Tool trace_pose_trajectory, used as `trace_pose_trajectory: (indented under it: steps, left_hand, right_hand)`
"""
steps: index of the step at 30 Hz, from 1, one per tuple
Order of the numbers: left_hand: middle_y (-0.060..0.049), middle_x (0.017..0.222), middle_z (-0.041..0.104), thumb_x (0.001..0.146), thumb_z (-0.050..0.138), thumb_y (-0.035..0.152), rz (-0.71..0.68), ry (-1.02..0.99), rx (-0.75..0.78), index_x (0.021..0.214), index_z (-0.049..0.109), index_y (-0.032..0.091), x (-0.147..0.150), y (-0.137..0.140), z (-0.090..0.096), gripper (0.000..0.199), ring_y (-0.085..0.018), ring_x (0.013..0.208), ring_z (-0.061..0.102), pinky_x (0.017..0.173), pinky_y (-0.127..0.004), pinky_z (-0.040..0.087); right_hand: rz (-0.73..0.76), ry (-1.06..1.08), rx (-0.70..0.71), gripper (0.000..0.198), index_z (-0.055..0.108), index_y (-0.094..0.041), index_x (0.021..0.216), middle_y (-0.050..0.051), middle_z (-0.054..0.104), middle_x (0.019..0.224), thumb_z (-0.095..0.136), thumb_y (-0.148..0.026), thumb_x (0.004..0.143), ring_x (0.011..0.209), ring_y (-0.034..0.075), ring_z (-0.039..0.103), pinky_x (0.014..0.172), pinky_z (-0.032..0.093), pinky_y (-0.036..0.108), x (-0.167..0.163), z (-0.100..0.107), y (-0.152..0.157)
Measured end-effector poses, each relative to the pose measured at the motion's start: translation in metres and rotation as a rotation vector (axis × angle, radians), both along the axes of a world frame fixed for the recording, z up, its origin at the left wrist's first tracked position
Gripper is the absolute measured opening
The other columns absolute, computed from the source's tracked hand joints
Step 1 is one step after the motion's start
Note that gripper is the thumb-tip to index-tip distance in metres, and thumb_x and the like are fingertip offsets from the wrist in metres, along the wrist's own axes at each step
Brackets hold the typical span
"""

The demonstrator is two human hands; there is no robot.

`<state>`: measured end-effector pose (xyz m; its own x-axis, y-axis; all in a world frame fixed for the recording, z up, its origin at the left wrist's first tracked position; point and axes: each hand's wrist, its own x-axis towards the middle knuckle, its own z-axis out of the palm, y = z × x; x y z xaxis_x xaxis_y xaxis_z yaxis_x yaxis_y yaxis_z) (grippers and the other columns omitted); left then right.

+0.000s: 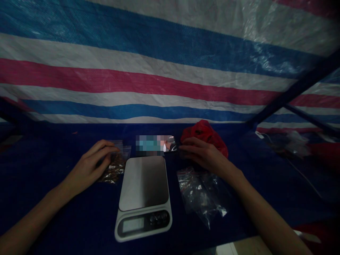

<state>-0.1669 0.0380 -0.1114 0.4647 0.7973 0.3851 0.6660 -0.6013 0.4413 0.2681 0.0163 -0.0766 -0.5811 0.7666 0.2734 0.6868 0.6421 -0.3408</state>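
My left hand [99, 157] has its fingers curled and its thumb close to them at the top of a clear zip bag [114, 168] with small brown pieces inside. More bag edges show just behind it. My right hand [200, 150] reaches leftward with its fingers stretched out and slightly apart, in front of a red plastic bag [203, 131]. Its fingertips come near the right end of a phone [171, 145] with a lit screen, partly blurred out. Between the hands lies a white kitchen scale [145, 191] with a bare metal plate; its display shows no readable digits.
Several clear zip bags [202, 194] lie in a loose pile right of the scale on the dark blue surface [87, 219]. A striped tarp [159, 67] hangs behind. A dark slanted bar [289, 88] stands at the right, with a cable and plastic beyond it.
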Motion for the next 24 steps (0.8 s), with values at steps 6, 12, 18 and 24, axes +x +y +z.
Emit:
trace_pose_trajectory:
  steps: [6,12,18,24]
  left_hand:
    - [-0.007,0.117,0.068,0.099,0.050,0.024,0.015,-0.012,-0.008,0.115,0.069,0.029,0.001,-0.001,0.001,0.026,-0.026,0.108,0.068,0.098,-0.042,0.058]
    - [-0.008,0.116,0.066,0.101,0.048,0.024,0.002,0.018,-0.012,0.117,0.067,0.027,0.000,-0.001,0.002,0.025,-0.025,0.108,0.067,0.096,-0.040,0.058]
    - [-0.008,0.115,0.067,0.100,0.050,0.026,0.006,0.011,-0.007,0.115,0.068,0.029,0.001,-0.001,0.003,0.024,-0.027,0.108,0.067,0.096,-0.042,0.058]
    - [-0.007,0.118,0.065,0.101,0.048,0.024,-0.007,0.028,0.003,0.118,0.067,0.027,0.000,-0.001,0.001,0.025,-0.025,0.111,0.066,0.098,-0.040,0.056]
  right_hand:
    - [-0.144,0.091,0.112,0.019,0.065,-0.022,0.105,0.007,0.068,0.098,0.047,-0.023,0.108,0.086,0.019,0.067,0.077,0.055,0.031,-0.001,0.004,-0.001]
    - [-0.153,0.112,0.060,0.016,0.058,-0.022,0.098,0.005,0.065,0.090,0.045,-0.019,0.107,0.079,0.017,0.064,0.072,0.048,0.029,-0.001,0.000,0.001]
    - [-0.193,0.174,0.028,0.004,0.062,-0.021,0.096,0.003,0.067,0.090,0.060,-0.018,0.098,0.077,0.017,0.064,0.070,0.048,0.028,0.003,-0.010,0.007]
    - [-0.313,0.200,0.076,0.007,0.056,-0.023,0.091,0.002,0.066,0.084,0.057,-0.019,0.097,0.071,0.017,0.062,0.067,0.046,0.029,0.009,-0.009,0.010]
